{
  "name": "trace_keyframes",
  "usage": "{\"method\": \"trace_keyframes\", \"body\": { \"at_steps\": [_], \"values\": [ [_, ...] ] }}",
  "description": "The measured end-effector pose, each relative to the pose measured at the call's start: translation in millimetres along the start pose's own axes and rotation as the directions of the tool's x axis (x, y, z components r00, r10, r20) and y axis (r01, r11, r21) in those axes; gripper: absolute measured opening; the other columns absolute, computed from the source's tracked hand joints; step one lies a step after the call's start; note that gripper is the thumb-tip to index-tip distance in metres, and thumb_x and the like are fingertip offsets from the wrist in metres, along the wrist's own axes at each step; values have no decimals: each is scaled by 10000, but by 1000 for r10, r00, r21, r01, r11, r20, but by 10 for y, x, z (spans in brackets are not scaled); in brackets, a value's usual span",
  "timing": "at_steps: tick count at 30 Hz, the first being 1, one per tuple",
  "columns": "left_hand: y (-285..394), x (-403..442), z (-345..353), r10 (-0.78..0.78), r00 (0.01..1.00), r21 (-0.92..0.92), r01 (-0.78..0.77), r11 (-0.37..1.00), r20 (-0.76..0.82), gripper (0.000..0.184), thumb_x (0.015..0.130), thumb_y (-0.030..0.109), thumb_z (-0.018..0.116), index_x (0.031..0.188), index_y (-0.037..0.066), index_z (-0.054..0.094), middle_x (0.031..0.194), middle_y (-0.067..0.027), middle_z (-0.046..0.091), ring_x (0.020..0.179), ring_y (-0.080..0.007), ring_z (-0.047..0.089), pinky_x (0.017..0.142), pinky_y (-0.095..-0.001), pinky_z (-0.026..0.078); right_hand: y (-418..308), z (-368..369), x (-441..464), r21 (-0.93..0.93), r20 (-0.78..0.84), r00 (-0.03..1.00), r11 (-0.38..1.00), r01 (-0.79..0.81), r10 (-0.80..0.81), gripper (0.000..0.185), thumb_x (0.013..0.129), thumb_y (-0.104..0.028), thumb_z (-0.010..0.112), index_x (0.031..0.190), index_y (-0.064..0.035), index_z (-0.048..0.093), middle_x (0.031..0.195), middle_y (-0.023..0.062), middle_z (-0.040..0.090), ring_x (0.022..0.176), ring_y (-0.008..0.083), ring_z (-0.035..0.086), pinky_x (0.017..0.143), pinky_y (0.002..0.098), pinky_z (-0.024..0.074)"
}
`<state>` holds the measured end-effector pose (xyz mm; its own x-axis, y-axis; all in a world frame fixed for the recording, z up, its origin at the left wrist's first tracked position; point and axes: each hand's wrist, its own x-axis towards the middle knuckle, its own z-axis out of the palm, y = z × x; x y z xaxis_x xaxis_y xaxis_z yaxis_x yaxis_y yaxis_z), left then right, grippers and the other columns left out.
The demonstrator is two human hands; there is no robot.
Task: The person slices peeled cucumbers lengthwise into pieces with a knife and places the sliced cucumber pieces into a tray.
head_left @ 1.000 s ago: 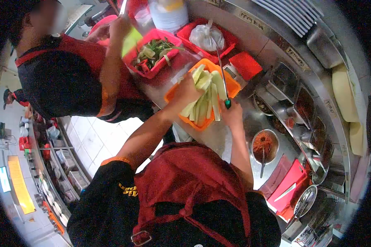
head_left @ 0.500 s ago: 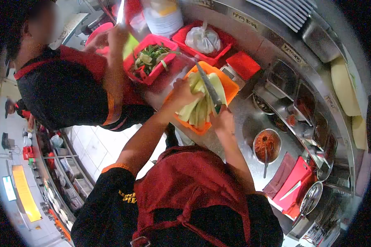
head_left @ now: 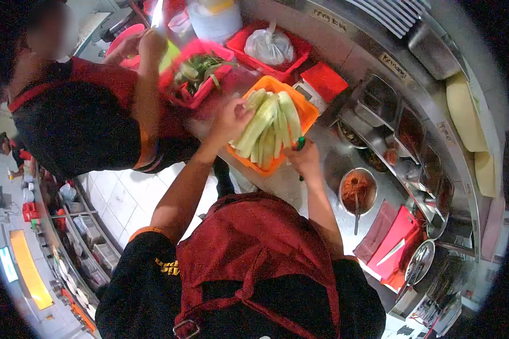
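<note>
1. We have the long, pale green, peeled-looking vegetable strips (head_left: 267, 125) lying in a loose bundle in the rectangular orange plastic basket (head_left: 307, 112), some ends reaching its near edge.
2. Our left hand (head_left: 236, 118) is beside the bundle with its fingers bent; we cannot tell whether they pinch a strip.
3. Our right hand (head_left: 306, 159) is closed around the green-handled tool (head_left: 301, 143) at the basket's near right side; we cannot make out its blade. Our 2 hands are apart.
4. We judge the strips light, firm yet bendable, moist and slippery, and liable to snap if bent hard. We would grip several around their middles, lightly, fingertips clear of any blade.
5. The far edge crowds us: the white scale (head_left: 313, 97) under a flat red cover (head_left: 326, 78) sits just beside the basket, and the pink plastic basket of cut vegetables (head_left: 227, 55) is near its left.
6. Our freer room is the bare steel counter (head_left: 326, 165) between basket and round steel bowl of orange-red paste (head_left: 371, 198). The co-worker's hands (head_left: 151, 45) are well apart from ours.
</note>
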<state>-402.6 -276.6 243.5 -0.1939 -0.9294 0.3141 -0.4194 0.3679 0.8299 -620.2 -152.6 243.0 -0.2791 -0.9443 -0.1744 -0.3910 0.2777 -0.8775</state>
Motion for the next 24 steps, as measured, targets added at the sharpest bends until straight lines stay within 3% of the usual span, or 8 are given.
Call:
{"method": "trace_keyframes", "body": {
  "at_steps": [5, 7, 8, 10, 16, 19, 22, 24],
  "values": [
    [436, -370, 60, -152, 813, -17, 195, 981, 561, 460, 895, 472, 600, 1034, 34, 613, 893, -104, 667, 717, -182, 641, 669, -302, 505, -249, -267, -152, 192, 30, 998, 980, -61, 57, 221, 721, -95, 741, 739, -36, 528, 685, -18, 554, 624, 76, 493, 548, 262, 419],
    [451, -406, 228, -314, 460, -393, 884, 255, 831, 623, 939, 564, 461, 1239, 21, 521, 1006, -106, 642, 895, -229, 627, 749, -317, 533, -421, -321, -253, 289, 65, 998, 956, -41, 23, 223, 724, -84, 737, 742, -47, 518, 692, -18, 548, 633, 75, 489, 557, 258, 418],
    [623, -406, 242, -316, 462, -396, 883, 254, 828, 623, 939, 564, 461, 1239, 21, 521, 1006, -106, 642, 895, -229, 627, 749, -317, 533, -521, -350, -313, 386, 88, 996, 922, -23, -12, 227, 728, -73, 733, 746, -58, 508, 699, -19, 541, 641, 74, 484, 566, 253, 417],
    [981, -389, 227, -116, 726, -732, 682, -3, 677, 679, 939, 620, 380, 1231, 23, 519, 1014, -119, 638, 927, -237, 622, 804, -347, 526, -657, -329, -382, 394, 127, 992, 919, -29, -24, 233, 732, -68, 732, 760, -64, 500, 705, -19, 524, 655, 80, 474, 584, 248, 416],
    [1094, -277, 237, -268, 815, -825, 555, 110, 513, 571, 972, 558, 374, 1062, 35, 585, 887, -73, 611, 788, -193, 589, 790, -363, 490, -670, -146, -423, 466, 117, 983, 882, 73, -142, 263, 750, -95, 734, 744, -59, 474, 708, 21, 579, 650, 100, 508, 586, 281, 439],
    [874, -225, 289, -453, 844, -493, 535, 686, 286, 457, 979, 467, 450, 968, 43, 621, 816, -49, 597, 755, -161, 569, 741, -338, 479, -564, -222, -353, 245, 19, 970, 941, 232, -243, 257, 796, -152, 731, 735, -41, 507, 675, 27, 591, 602, 103, 519, 559, 291, 450],
    [439, -51, 443, -170, 968, -33, 179, 983, 186, 455, 955, 428, 511, 1043, -12, 587, 842, -138, 631, 805, -243, 623, 752, -387, 484, -483, -340, -272, 90, -88, 963, 960, 264, -256, 261, 828, -192, 713, 733, -6, 558, 643, 55, 612, 606, 116, 572, 581, 315, 483],
    [624, -103, 447, -134, 978, 244, 92, 965, 160, 460, 929, 367, 547, 1131, -46, 532, 898, -231, 637, 865, -352, 638, 763, -437, 486, -360, -351, -58, -82, -222, 961, 985, 151, -166, 275, 805, -229, 734, 783, -1, 582, 691, 115, 654, 657, 180, 640, 630, 334, 507]
  ]
}}
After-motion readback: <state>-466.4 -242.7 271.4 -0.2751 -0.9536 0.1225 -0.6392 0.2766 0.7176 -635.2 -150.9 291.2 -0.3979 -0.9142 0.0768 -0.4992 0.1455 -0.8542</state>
